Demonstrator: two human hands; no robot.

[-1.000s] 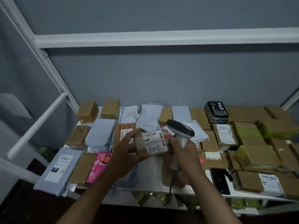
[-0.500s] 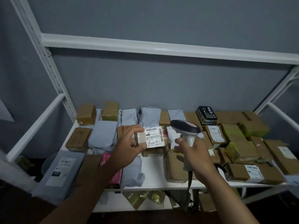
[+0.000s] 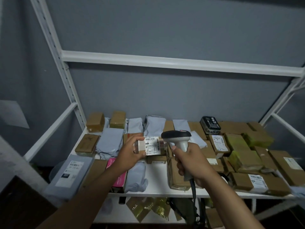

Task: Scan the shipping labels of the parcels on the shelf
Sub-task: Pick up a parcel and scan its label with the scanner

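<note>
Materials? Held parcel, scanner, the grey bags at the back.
Parcel: brown cardboard, seemingly under glossy clear tape, with a white paper label. Scanner: hard plastic, black head, light grey handle, smooth moulded look. Grey bags: thin plastic mailers, judging by soft wrinkles and a dull sheen.

A parcel storeroom is shown: a white metal rack [image 3: 165,62] against a grey wall [image 3: 165,100] is packed with labelled cardboard boxes [image 3: 244,180] and grey mailing bags [image 3: 110,142].

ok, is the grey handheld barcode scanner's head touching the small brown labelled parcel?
Cannot tell. In the head view the scanner head overlaps the right edge of the parcel held by the left hand; depth is unclear.
</note>
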